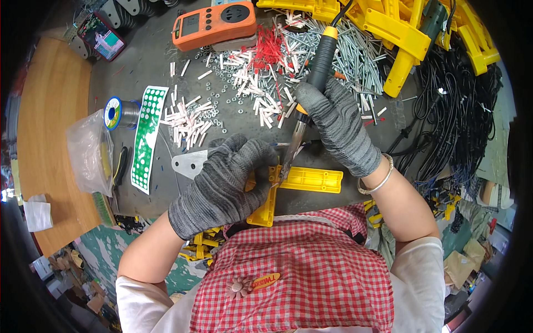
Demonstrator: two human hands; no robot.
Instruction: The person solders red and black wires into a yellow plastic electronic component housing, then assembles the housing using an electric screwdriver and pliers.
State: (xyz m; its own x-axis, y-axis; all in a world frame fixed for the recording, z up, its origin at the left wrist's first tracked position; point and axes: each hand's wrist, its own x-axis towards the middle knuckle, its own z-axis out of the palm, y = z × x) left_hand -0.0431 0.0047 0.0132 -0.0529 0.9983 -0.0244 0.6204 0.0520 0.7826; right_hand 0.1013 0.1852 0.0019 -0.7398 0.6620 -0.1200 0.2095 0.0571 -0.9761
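Observation:
My right hand (340,125), in a grey knit glove, is closed round the black handle of a soldering iron (322,62). The iron slants down, its tip at a yellow plastic handle-shaped part (312,180) near the bench's front edge. My left hand (222,180), gloved alike, grips that part at its corner joint; the fingertips are partly hidden. Beside this hand lies a flat grey metal blade (187,164) with holes, its other end covered by the glove. Thin wires show near the iron's tip, too small to trace.
An orange multimeter (214,25) stands at the back. White sleeve pieces (189,123), nuts and long screws (361,55) lie scattered beyond my hands. A solder spool (129,114) and green sticker sheet (149,141) are left; black cables (461,105) and yellow housings (397,33) crowd the right.

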